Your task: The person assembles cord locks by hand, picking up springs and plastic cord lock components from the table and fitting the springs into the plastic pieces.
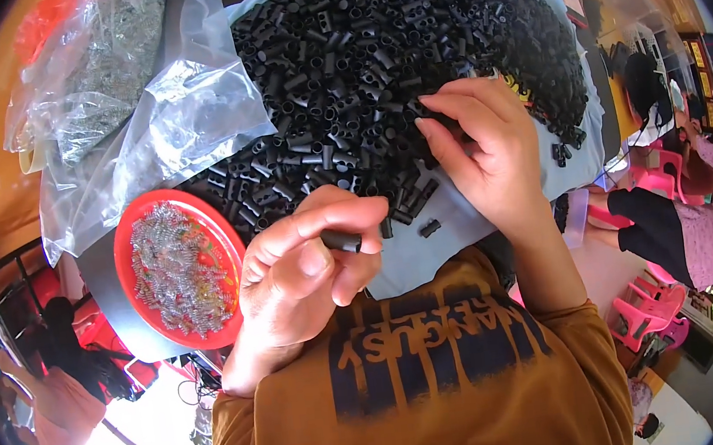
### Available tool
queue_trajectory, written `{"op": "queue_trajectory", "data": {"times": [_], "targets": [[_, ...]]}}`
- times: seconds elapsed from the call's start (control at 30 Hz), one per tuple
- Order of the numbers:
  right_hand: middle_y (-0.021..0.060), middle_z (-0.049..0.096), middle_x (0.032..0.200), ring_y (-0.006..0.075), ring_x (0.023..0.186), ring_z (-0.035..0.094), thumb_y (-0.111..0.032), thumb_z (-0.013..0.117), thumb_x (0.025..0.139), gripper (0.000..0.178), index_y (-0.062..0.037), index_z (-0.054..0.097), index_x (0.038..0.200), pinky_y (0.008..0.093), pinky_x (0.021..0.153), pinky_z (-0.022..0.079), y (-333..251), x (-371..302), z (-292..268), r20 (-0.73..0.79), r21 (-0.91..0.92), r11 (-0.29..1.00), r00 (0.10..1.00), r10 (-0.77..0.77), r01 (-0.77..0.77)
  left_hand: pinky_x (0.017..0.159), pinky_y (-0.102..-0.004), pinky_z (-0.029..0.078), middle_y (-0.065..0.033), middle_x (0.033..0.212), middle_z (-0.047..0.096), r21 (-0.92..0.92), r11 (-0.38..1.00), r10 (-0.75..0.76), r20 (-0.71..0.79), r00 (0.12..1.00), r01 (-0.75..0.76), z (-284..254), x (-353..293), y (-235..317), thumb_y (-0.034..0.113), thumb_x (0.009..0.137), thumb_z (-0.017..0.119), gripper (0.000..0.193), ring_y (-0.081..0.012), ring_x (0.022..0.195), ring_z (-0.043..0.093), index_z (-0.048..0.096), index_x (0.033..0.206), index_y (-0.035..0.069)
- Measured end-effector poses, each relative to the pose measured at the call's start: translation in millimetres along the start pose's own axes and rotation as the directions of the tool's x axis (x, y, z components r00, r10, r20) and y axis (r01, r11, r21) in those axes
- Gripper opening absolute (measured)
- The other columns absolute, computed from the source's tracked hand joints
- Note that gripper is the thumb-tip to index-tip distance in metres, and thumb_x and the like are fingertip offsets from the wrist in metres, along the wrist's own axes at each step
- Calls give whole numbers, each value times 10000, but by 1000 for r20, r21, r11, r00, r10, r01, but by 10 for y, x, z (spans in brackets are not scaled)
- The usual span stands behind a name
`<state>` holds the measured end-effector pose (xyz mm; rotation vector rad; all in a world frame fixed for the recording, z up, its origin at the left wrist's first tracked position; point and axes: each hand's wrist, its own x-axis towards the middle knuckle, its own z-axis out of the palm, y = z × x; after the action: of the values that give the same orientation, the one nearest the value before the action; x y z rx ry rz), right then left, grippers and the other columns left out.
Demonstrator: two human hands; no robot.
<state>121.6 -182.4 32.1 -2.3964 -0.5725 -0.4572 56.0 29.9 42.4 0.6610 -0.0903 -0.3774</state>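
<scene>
Hovering just right of the red plate (123,258), the left hand (285,266) pinches a short black tube (341,241), long axis pointing away from the plate; farther right of it, the right hand (492,141) has thumb and forefinger parted.

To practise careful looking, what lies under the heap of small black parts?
A pale blue sheet shows along the right edge of the heap of black parts and at its near side. Whatever lies beneath the heap's middle is covered.
</scene>
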Motion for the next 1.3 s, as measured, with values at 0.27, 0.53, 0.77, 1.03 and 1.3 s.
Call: {"op": "queue_trajectory", "data": {"times": [0.27,0.53,0.77,1.03,1.3], "targets": [[107,622,882,265,761,595,1,720,687,309,-24,647,986,334,666,467,-159,-108,-122,-25,114,993,999,40,-37,519,-217,356,-116,886,576,-67,998,-2,-25,1000,1,11,9,-17,237,915,543,390,-81,539,427,584,1154,-69],[116,633,878,242,710,605,3,727,651,373,10,646,1015,311,619,465,-535,-153,-308,-41,517,846,991,-126,129,481,-216,352,-103,815,626,-215,971,-112,-37,993,101,63,-38,-57,159,895,541,278,-71,487,414,585,1087,-37],[164,626,968,267,803,597,-43,672,743,309,41,606,1033,345,687,469,-526,-184,-280,-6,543,817,974,-226,193,489,-230,355,-104,793,612,-350,928,-119,46,992,127,84,-66,-115,173,899,539,270,-73,480,418,587,1061,-39],[119,637,872,258,746,604,23,706,691,261,-6,659,945,319,674,472,-245,-339,-426,-16,315,949,1000,19,-13,535,-346,404,-174,767,590,-171,969,-96,406,909,179,-117,-212,-96,235,911,587,346,-234,613,537,634,863,-104],[94,634,832,218,740,601,51,672,741,184,-12,646,912,289,651,463,159,-697,-565,-167,141,974,965,201,-178,497,-335,351,-138,721,573,-103,948,-237,402,884,300,-269,-240,-206,262,916,582,348,-206,537,467,640,831,-71]]}}
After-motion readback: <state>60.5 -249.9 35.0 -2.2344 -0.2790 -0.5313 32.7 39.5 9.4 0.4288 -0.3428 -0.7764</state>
